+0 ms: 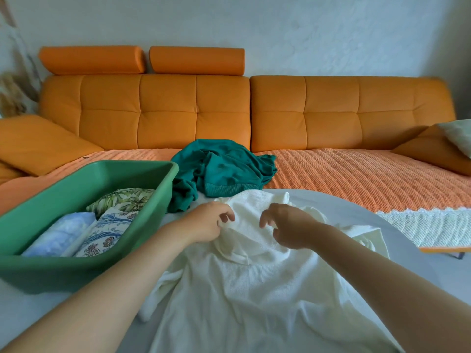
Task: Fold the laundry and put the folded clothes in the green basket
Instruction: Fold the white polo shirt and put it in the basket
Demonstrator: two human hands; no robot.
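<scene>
A white knitted garment point(244, 289) lies crumpled on the white table point(397, 225) in front of me. My left hand point(206, 222) pinches a fold near its far edge. My right hand point(288, 226) hovers just above the cloth with fingers curled and nothing between them. The green basket point(84, 182) stands at the left and holds three folded pieces: a pale blue one point(61, 233), a floral one point(107, 233) and a leaf-print one point(119, 200). A crumpled teal garment point(224, 169) lies beyond the white one, at the table's far edge.
An orange sofa point(193, 110) with an orange woven throw point(356, 179) runs along the back. Orange cushions point(35, 141) sit at both ends, with a pale pillow point(458, 136) at the right. A white lace-edged cloth point(433, 228) hangs at the right.
</scene>
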